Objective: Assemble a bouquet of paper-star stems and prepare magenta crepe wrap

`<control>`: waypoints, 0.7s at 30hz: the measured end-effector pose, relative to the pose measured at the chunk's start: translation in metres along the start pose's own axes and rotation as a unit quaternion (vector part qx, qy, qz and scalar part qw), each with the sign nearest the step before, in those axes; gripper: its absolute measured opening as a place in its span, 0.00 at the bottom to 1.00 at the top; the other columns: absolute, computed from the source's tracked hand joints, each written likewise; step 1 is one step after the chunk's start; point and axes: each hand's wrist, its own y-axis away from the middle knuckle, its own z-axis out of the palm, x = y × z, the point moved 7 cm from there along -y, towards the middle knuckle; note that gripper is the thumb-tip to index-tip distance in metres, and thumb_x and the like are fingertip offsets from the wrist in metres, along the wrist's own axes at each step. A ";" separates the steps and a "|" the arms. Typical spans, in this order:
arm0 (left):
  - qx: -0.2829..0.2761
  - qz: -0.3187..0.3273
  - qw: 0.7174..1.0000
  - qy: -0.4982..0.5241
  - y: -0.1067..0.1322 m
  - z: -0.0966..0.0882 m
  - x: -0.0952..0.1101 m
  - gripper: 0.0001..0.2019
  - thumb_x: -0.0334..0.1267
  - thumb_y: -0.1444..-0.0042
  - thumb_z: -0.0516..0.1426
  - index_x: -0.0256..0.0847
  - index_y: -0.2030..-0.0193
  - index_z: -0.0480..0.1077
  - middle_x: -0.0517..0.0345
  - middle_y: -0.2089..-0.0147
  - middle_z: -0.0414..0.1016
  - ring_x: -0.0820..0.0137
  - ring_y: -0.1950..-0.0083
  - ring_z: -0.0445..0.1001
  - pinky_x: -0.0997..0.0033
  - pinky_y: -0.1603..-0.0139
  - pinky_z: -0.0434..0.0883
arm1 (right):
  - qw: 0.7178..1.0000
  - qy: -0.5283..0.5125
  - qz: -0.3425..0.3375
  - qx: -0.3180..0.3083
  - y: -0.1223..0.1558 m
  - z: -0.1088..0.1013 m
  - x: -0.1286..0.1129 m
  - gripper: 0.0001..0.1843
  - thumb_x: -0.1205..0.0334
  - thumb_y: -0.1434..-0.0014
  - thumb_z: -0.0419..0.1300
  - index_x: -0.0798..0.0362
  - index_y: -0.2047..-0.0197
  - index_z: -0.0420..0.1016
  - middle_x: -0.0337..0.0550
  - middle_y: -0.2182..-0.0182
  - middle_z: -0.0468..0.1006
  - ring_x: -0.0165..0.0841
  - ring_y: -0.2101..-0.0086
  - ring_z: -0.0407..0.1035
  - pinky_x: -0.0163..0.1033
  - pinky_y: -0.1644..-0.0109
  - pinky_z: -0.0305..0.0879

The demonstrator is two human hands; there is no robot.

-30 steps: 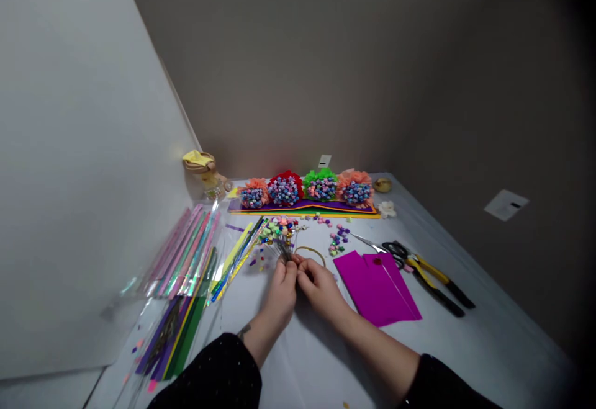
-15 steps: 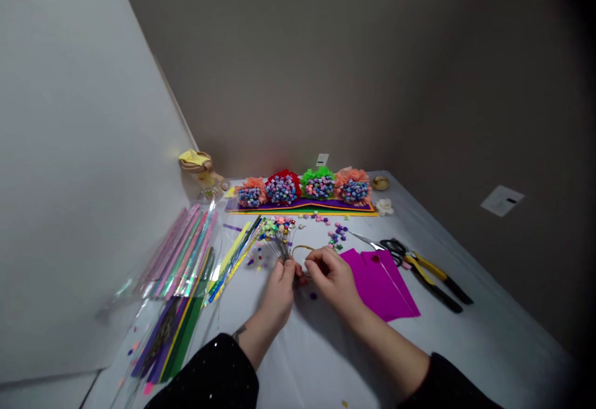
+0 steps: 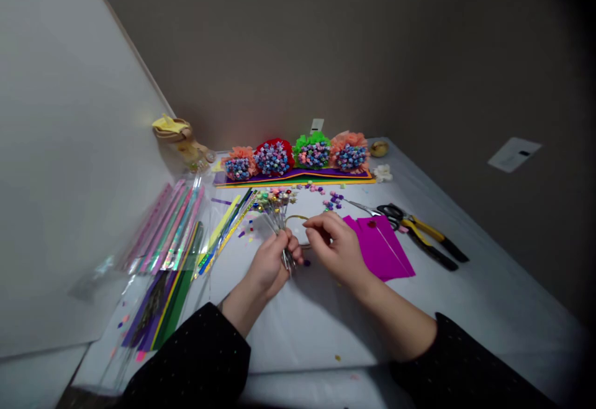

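My left hand [image 3: 274, 257] is closed round the thin stems of a bunch of lucky stars on wires [image 3: 278, 210]. The small folded stars, in mixed colours, fan out above my fist, and the stem ends poke out below it. My right hand [image 3: 333, 244] is just to the right, thumb and forefinger brought together; whatever they pinch is hidden or too small to name. Between the hands lies a thin yellowish ring [image 3: 297, 217], partly covered by my fingers. Under my right wrist is a magenta sheet [image 3: 384, 254] with a dark red spot on it.
Several star bouquets [image 3: 274, 156] in crepe wrapping stand at the back on coloured sheets [image 3: 293, 179]. Scissors [image 3: 388, 212] and yellow-black pliers [image 3: 431, 238] lie right. Bagged paper strips [image 3: 172, 229] lie left, near a jar [image 3: 184, 142]. Loose stars [image 3: 334, 200] are scattered behind my hands.
The view has tipped down, so the table sits higher. My left hand has turned, showing the lower stem ends. My right hand has drawn slightly away from the bunch.
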 end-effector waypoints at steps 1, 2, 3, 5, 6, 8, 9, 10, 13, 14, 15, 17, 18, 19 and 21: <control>0.007 0.005 1.000 0.014 -0.001 -0.002 0.004 0.13 0.43 0.48 0.61 0.39 0.70 0.62 0.65 0.77 0.62 0.76 0.73 0.67 0.75 0.70 0.68 | 1.000 -0.001 0.018 -0.016 0.000 0.003 0.004 0.06 0.68 0.44 0.54 0.53 0.69 0.72 0.40 0.73 0.71 0.29 0.72 0.65 0.34 0.69 0.61; 0.019 0.013 0.999 0.025 -0.002 -0.005 0.010 0.11 0.41 0.47 0.61 0.39 0.70 0.63 0.64 0.76 0.64 0.74 0.70 0.70 0.74 0.67 0.70 | 0.999 -0.003 0.039 -0.038 0.000 0.007 0.008 0.06 0.68 0.45 0.54 0.53 0.70 0.71 0.39 0.74 0.71 0.29 0.73 0.65 0.34 0.70 0.60; 0.035 0.025 0.999 0.033 -0.003 -0.008 0.015 0.10 0.40 0.46 0.60 0.38 0.70 0.63 0.62 0.75 0.66 0.71 0.66 0.73 0.72 0.64 0.71 | 0.996 -0.007 0.059 -0.065 0.001 0.012 0.011 0.06 0.68 0.46 0.54 0.53 0.71 0.71 0.39 0.75 0.71 0.29 0.73 0.65 0.33 0.70 0.60; 0.068 0.056 0.995 0.040 -0.003 -0.016 0.026 0.08 0.38 0.45 0.59 0.39 0.68 0.64 0.59 0.72 0.70 0.68 0.59 0.75 0.69 0.60 0.71 | 0.987 -0.020 0.095 -0.126 0.005 0.023 0.017 0.05 0.67 0.46 0.54 0.53 0.71 0.70 0.38 0.76 0.72 0.29 0.74 0.65 0.33 0.71 0.59; 0.081 0.072 0.993 0.037 -0.003 -0.019 0.031 0.07 0.38 0.44 0.58 0.39 0.68 0.64 0.58 0.70 0.71 0.67 0.58 0.75 0.69 0.59 0.71 | 0.983 -0.027 0.106 -0.149 0.008 0.028 0.018 0.05 0.66 0.47 0.54 0.53 0.71 0.70 0.37 0.76 0.72 0.28 0.75 0.65 0.32 0.72 0.59; 0.093 0.095 0.991 0.012 -0.002 -0.022 0.037 0.07 0.39 0.44 0.57 0.39 0.68 0.64 0.58 0.70 0.71 0.68 0.59 0.75 0.69 0.59 0.71 | 0.981 -0.033 0.107 -0.158 0.011 0.031 0.015 0.05 0.65 0.46 0.54 0.53 0.72 0.70 0.37 0.76 0.72 0.28 0.75 0.65 0.32 0.72 0.60; 0.088 0.099 0.991 -0.012 -0.002 -0.022 0.038 0.09 0.40 0.44 0.57 0.39 0.68 0.63 0.60 0.72 0.70 0.70 0.63 0.74 0.70 0.61 0.71 | 0.985 -0.031 0.099 -0.141 0.011 0.028 0.013 0.05 0.65 0.46 0.54 0.53 0.72 0.70 0.38 0.76 0.72 0.29 0.74 0.65 0.32 0.71 0.60; 0.079 0.098 0.991 -0.040 -0.001 -0.020 0.037 0.10 0.42 0.44 0.58 0.39 0.68 0.63 0.62 0.74 0.68 0.72 0.68 0.72 0.71 0.64 0.70 | 0.989 -0.028 0.085 -0.114 0.011 0.024 0.009 0.05 0.65 0.45 0.54 0.53 0.71 0.70 0.38 0.75 0.72 0.29 0.73 0.66 0.33 0.71 0.61; 0.045 0.072 0.989 -0.121 0.000 -0.014 0.027 0.16 0.48 0.46 0.58 0.40 0.71 0.59 0.69 0.79 0.59 0.79 0.79 0.61 0.77 0.75 0.65 | 0.999 -0.015 0.020 -0.048 0.009 0.011 -0.003 0.06 0.65 0.44 0.54 0.52 0.66 0.72 0.41 0.72 0.73 0.30 0.72 0.67 0.35 0.67 0.64; 0.037 0.062 0.988 -0.139 0.001 -0.012 0.023 0.17 0.50 0.47 0.58 0.40 0.72 0.58 0.70 0.79 0.58 0.80 0.80 0.59 0.78 0.77 0.63 | 0.999 -0.010 0.001 -0.044 0.009 0.010 -0.006 0.08 0.65 0.43 0.53 0.52 0.63 0.73 0.42 0.71 0.74 0.30 0.72 0.67 0.36 0.65 0.65; 0.031 0.055 0.986 -0.154 0.002 -0.011 0.019 0.18 0.51 0.47 0.58 0.40 0.72 0.57 0.70 0.79 0.57 0.81 0.80 0.57 0.79 0.79 0.61 | 0.999 -0.006 -0.014 -0.048 0.009 0.009 -0.007 0.10 0.65 0.43 0.53 0.51 0.60 0.74 0.42 0.70 0.75 0.30 0.71 0.68 0.37 0.64 0.66; 0.021 0.044 0.982 -0.180 0.003 -0.009 0.013 0.19 0.52 0.48 0.57 0.41 0.72 0.56 0.70 0.79 0.56 0.81 0.81 0.56 0.80 0.80 0.59 | 0.998 0.001 -0.022 -0.063 0.008 0.011 -0.006 0.14 0.66 0.42 0.52 0.50 0.54 0.74 0.43 0.67 0.78 0.31 0.71 0.69 0.37 0.63 0.67; 0.016 0.038 0.980 -0.194 0.003 -0.009 0.010 0.19 0.53 0.47 0.57 0.41 0.71 0.55 0.70 0.79 0.56 0.81 0.81 0.56 0.80 0.80 0.58 | 0.998 0.002 -0.020 -0.067 0.008 0.012 -0.004 0.16 0.66 0.42 0.51 0.50 0.52 0.73 0.44 0.65 0.79 0.31 0.71 0.70 0.37 0.63 0.67; 0.012 0.034 0.977 -0.208 0.003 -0.008 0.008 0.19 0.53 0.47 0.56 0.42 0.72 0.55 0.70 0.79 0.55 0.81 0.81 0.55 0.80 0.80 0.58 | 0.998 0.003 -0.018 -0.067 0.008 0.012 -0.002 0.16 0.65 0.41 0.51 0.50 0.51 0.73 0.44 0.63 0.79 0.31 0.70 0.71 0.37 0.63 0.67; 0.006 0.031 0.972 -0.233 0.003 -0.007 0.005 0.19 0.54 0.46 0.55 0.42 0.72 0.54 0.71 0.79 0.55 0.81 0.81 0.54 0.80 0.81 0.57 | 0.998 0.006 -0.020 -0.060 0.008 0.012 -0.001 0.17 0.65 0.41 0.51 0.50 0.51 0.74 0.45 0.63 0.80 0.31 0.70 0.71 0.36 0.64 0.68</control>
